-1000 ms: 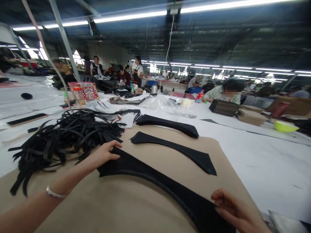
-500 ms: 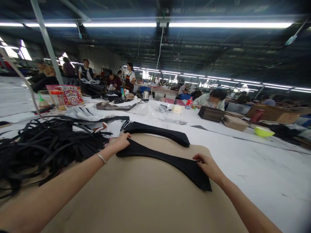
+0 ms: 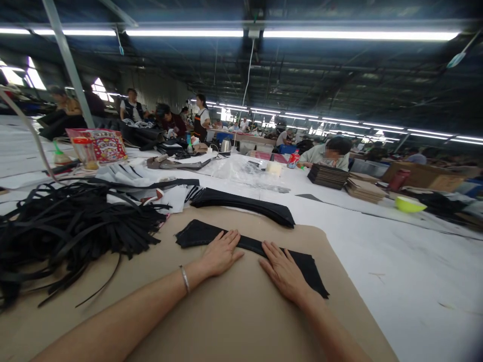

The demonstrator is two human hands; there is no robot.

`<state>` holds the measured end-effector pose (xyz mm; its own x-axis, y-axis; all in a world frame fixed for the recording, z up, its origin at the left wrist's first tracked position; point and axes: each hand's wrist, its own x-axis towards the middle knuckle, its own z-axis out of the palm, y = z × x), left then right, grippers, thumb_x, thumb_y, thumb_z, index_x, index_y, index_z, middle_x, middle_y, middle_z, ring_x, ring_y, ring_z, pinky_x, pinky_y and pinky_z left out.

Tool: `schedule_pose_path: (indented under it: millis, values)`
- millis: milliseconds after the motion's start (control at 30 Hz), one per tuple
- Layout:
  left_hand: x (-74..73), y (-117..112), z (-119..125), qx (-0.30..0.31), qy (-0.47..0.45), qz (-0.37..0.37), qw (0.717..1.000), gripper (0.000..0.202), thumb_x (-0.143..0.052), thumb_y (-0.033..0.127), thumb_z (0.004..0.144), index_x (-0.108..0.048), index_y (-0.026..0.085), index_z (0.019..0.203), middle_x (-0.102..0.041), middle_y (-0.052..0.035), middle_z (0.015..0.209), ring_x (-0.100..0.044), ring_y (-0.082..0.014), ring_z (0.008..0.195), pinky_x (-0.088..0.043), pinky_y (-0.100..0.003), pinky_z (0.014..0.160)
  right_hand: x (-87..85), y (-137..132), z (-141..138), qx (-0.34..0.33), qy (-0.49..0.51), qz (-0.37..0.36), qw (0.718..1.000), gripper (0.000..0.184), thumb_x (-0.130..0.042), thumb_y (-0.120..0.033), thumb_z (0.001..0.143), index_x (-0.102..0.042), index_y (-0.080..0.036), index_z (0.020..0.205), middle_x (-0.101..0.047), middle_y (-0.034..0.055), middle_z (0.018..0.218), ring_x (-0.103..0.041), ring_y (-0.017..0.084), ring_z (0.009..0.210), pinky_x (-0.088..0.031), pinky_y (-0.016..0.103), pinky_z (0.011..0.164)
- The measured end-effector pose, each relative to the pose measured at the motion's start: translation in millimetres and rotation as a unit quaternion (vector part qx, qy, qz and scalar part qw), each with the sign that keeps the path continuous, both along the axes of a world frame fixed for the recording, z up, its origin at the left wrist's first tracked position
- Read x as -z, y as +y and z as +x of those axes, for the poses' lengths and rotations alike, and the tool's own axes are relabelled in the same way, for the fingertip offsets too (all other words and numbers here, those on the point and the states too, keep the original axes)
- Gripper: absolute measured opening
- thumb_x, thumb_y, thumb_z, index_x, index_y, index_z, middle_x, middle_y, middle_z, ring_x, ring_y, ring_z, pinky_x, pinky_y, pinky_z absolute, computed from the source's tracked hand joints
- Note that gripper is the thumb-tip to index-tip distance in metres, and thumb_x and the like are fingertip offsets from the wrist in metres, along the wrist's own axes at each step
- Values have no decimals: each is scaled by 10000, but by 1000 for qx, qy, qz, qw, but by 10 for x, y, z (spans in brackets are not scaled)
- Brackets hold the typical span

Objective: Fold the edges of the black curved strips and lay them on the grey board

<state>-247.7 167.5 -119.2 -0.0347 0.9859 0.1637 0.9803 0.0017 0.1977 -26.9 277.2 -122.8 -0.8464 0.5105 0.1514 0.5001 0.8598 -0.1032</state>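
We lay open palms on a black piece (image 3: 194, 234)
Our left hand (image 3: 221, 253) and right hand (image 3: 284, 271) rest flat, gripping nothing, side by side on its middle. The piece runs left to right across the brown surface (image 3: 234, 322), one end showing beyond each hand.

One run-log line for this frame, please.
left hand: flat on black curved piece | right hand: flat on same piece | piece: on brown board | left side: black strip pile
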Motion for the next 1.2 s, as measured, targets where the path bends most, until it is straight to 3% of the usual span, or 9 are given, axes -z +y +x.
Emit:
schedule_pose_path:
  millis: [300, 433, 600, 733, 800, 867, 1033, 1133, 1200]
  values:
    - [128, -21, -17, -10, 19, 12, 1000, 594, -244, 506, 988, -334, 173, 1472, -282, -92, 1553, -239, -218, 1445, -157, -442, 1188, -56, -11, -82, 46, 0, -42, 998, 563, -262, -485, 1018, -273, -209, 1509, -275, 65, 1533, -167, 245, 1429, -53, 561, 1155]
    - [162, -7, -23, -14, 23, 17, 999, 596, -222, 513, 989, -321, 186, 1477, -278, -74, 1557, -231, -212, 1447, -137, -440, 1192, -6, -12, -147, 29, -3, -81, 996, 531, -290, -464, 1006, -370, -221, 1470, -305, 24, 1520, -187, 233, 1424, 37, 535, 1156]
    - [166, -15, -19, -15, 28, 20, 999, 615, -212, 530, 985, -330, 175, 1473, -273, -80, 1558, -218, -217, 1451, -136, -446, 1188, 24, 47, -139, 57, 29, -147, 987, 507, -285, -442, 990, -410, -263, 1447, -354, 9, 1495, -216, 251, 1416, -17, 598, 1139]
    - [177, -17, -27, -17, 34, 24, 999, 618, -216, 536, 981, -322, 184, 1479, -273, -73, 1558, -218, -216, 1452, -133, -437, 1186, -184, 83, 52, 102, 108, -174, 974, 584, -250, -460, 973, -285, -220, 1504, -323, 51, 1514, -187, 250, 1425, -74, 590, 1145]
    - [183, -5, -46, -20, 38, 28, 999, 621, -233, 536, 978, -287, 194, 1494, -272, -66, 1558, -224, -211, 1450, -124, -427, 1187, -329, -3, 274, 116, 155, -175, 965, 624, -193, -488, 973, -273, -171, 1504, -294, 81, 1528, -182, 238, 1427, -116, 534, 1162]
    - [179, 8, -59, -23, 42, 30, 998, 619, -261, 530, 975, -257, 209, 1504, -282, -55, 1555, -232, -204, 1447, -121, -414, 1188, -450, -196, 606, 121, 181, -180, 959, 635, -228, -544, 960, -401, -164, 1438, -369, 96, 1489, -273, 239, 1394, -207, 457, 1159]
    - [111, -64, 37, -13, 39, 47, 998, 565, -259, 461, 975, -322, 215, 1480, -288, -65, 1553, -236, -245, 1445, -147, -478, 1171, -608, -1055, 1910, 188, 187, -210, 941, 473, -374, -543, 941, -595, -245, 1233, -579, 67, 1260, -586, 229, 1072, -468, 356, 937]
    - [88, -115, 50, 11, 26, 79, 996, 627, -191, 451, 963, -338, 96, 1458, -231, -147, 1564, -168, -328, 1455, -91, -587, 1148, -655, -1680, 2879, 331, 137, -147, 922, 439, -381, -495, 913, -626, -233, 1166, -596, 67, 1181, -617, 220, 928, -478, 354, 854]
    - [104, -97, 2, 29, 53, 151, 987, 660, -169, 503, 948, -399, 94, 1411, -257, -133, 1560, -194, -323, 1447, -98, -594, 1146, -648, -2124, 3479, 459, 105, -102, 877, 456, -388, -471, 858, -645, -190, 1108, -607, 107, 1118, -620, 253, 877, -470, 402, 828]
